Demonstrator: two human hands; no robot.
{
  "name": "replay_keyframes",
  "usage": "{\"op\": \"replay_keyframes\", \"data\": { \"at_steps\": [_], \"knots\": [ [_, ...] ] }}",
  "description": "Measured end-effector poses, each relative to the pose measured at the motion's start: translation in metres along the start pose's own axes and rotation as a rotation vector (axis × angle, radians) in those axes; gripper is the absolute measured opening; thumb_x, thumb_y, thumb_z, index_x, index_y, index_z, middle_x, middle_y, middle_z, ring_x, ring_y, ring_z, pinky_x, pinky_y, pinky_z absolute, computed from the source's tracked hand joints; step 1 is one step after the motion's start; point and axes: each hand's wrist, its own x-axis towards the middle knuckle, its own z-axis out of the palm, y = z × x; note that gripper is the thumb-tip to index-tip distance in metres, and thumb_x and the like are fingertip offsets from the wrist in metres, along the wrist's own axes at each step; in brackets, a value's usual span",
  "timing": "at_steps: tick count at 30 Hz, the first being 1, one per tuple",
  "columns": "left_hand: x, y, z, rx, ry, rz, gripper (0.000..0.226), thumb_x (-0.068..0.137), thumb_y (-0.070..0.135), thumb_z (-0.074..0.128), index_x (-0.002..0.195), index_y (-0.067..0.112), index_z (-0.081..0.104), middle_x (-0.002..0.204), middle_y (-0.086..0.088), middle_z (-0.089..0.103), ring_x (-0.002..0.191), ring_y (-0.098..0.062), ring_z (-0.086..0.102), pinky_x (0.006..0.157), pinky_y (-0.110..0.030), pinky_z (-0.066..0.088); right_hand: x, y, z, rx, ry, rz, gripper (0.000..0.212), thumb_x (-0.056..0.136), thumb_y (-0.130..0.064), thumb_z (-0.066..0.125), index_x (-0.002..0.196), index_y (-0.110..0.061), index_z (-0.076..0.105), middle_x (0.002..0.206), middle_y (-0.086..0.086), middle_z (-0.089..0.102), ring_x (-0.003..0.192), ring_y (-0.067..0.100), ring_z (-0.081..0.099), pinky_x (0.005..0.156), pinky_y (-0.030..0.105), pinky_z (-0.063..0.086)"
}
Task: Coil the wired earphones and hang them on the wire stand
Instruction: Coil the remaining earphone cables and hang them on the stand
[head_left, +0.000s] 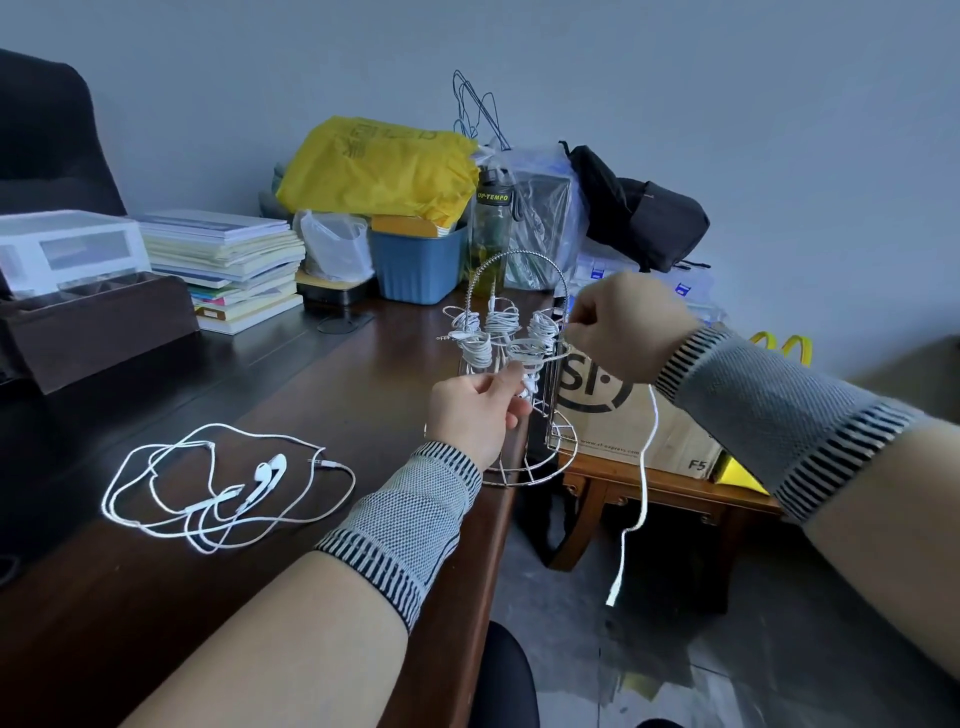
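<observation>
A silver wire stand (558, 291) sits at the right edge of the dark wooden desk (322, 395); several coiled white earphones (501, 319) hang on its hooks. My left hand (475, 410) pinches the earbud end of a white earphone cable in front of the stand. My right hand (626, 332) is curled beside the stand's right side and holds the same cable, whose loose end (641, 467) dangles down off the desk toward the floor. A second, uncoiled pair of white earphones (228, 483) lies tangled on the desk to the left.
Behind the stand are a green water bottle (491, 228), a blue bin (418, 262), a yellow bag (384, 166) and a stack of books (228, 260). A cardboard box (618, 410) rests on a low wooden table (654, 493) right of the desk.
</observation>
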Motion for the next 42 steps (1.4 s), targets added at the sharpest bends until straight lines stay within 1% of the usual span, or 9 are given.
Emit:
{"op": "replay_keyframes", "data": {
  "at_steps": [7, 11, 15, 18, 23, 29, 33, 36, 42],
  "knots": [
    [0.001, -0.002, 0.0, 0.029, 0.0, 0.039, 0.032, 0.091, 0.039, 0.064, 0.071, 0.014, 0.069, 0.06, 0.002, 0.07, 0.046, -0.004, 0.053, 0.051, -0.021, 0.041, 0.041, -0.036, 0.0, -0.17, -0.235, 0.008, 0.015, 0.092, -0.012, 0.052, 0.081, -0.005, 0.059, 0.077, 0.005, 0.059, 0.069, 0.018, 0.058, 0.048, 0.022, 0.043],
    [0.002, -0.002, 0.001, 0.075, -0.004, 0.074, 0.033, 0.091, 0.038, 0.062, 0.066, 0.017, 0.068, 0.058, 0.003, 0.07, 0.043, 0.0, 0.052, 0.048, -0.017, 0.039, 0.05, -0.056, 0.007, -0.18, -0.202, -0.013, 0.033, 0.092, -0.016, 0.052, 0.062, -0.009, 0.043, 0.065, 0.002, 0.045, 0.055, 0.013, 0.043, 0.046, 0.022, 0.037],
    [0.006, -0.002, 0.0, 0.092, 0.0, 0.074, 0.033, 0.091, 0.036, 0.061, 0.065, 0.016, 0.068, 0.057, 0.004, 0.069, 0.042, 0.001, 0.051, 0.046, -0.016, 0.04, 0.049, -0.062, 0.013, -0.136, -0.217, -0.081, 0.02, 0.091, -0.019, 0.056, 0.078, -0.006, 0.063, 0.072, 0.003, 0.056, 0.066, 0.016, 0.056, 0.054, 0.024, 0.049],
    [0.007, -0.001, -0.001, 0.088, -0.007, 0.051, 0.032, 0.092, 0.036, 0.061, 0.07, 0.014, 0.068, 0.056, 0.005, 0.068, 0.04, 0.002, 0.051, 0.043, -0.015, 0.039, 0.032, -0.055, 0.005, -0.1, -0.198, -0.167, 0.017, 0.091, -0.023, 0.058, 0.087, -0.012, 0.07, 0.078, -0.001, 0.063, 0.069, 0.012, 0.057, 0.054, 0.022, 0.042],
    [0.005, 0.001, -0.001, 0.063, -0.002, 0.015, 0.028, 0.093, 0.021, 0.058, 0.067, 0.013, 0.066, 0.053, 0.006, 0.066, 0.038, 0.001, 0.048, 0.041, -0.013, 0.037, -0.002, -0.038, 0.013, -0.148, 0.031, -0.391, 0.018, 0.089, -0.024, 0.056, 0.088, -0.018, 0.073, 0.091, 0.0, 0.063, 0.084, 0.018, 0.06, 0.073, 0.033, 0.051],
    [0.003, 0.005, -0.001, 0.041, -0.01, -0.008, 0.036, 0.095, 0.027, 0.06, 0.063, 0.013, 0.063, 0.045, 0.007, 0.062, 0.036, 0.0, 0.05, 0.042, -0.015, 0.041, -0.03, -0.012, 0.041, -0.088, 0.284, -0.502, 0.02, 0.086, -0.02, 0.056, 0.08, -0.013, 0.074, 0.073, 0.003, 0.055, 0.05, 0.024, 0.054, 0.041, 0.028, 0.044],
    [0.004, 0.0, -0.003, 0.049, -0.025, 0.037, 0.032, 0.093, 0.036, 0.063, 0.069, 0.017, 0.073, 0.064, 0.0, 0.072, 0.051, -0.006, 0.06, 0.057, -0.025, 0.05, -0.035, 0.004, 0.051, 0.173, 0.343, -0.316, 0.017, 0.088, -0.017, 0.06, 0.089, -0.017, 0.077, 0.077, 0.0, 0.062, 0.056, 0.017, 0.056, 0.052, 0.024, 0.044],
    [0.002, 0.0, -0.004, 0.051, -0.021, 0.061, 0.031, 0.089, 0.039, 0.066, 0.068, 0.017, 0.073, 0.06, -0.001, 0.07, 0.051, -0.009, 0.056, 0.059, -0.027, 0.045, -0.029, 0.016, 0.05, 0.296, 0.219, -0.066, 0.013, 0.09, -0.019, 0.064, 0.094, -0.02, 0.076, 0.086, -0.003, 0.07, 0.062, 0.008, 0.055, 0.06, 0.021, 0.043],
    [0.0, 0.002, 0.0, 0.051, -0.006, 0.038, 0.031, 0.087, 0.042, 0.065, 0.066, 0.02, 0.071, 0.064, 0.001, 0.073, 0.049, -0.003, 0.055, 0.06, -0.026, 0.045, -0.019, 0.02, 0.05, 0.398, 0.09, 0.088, 0.011, 0.089, -0.022, 0.065, 0.087, -0.018, 0.075, 0.073, -0.005, 0.067, 0.062, 0.012, 0.059, 0.062, 0.024, 0.051]
  ]
}}
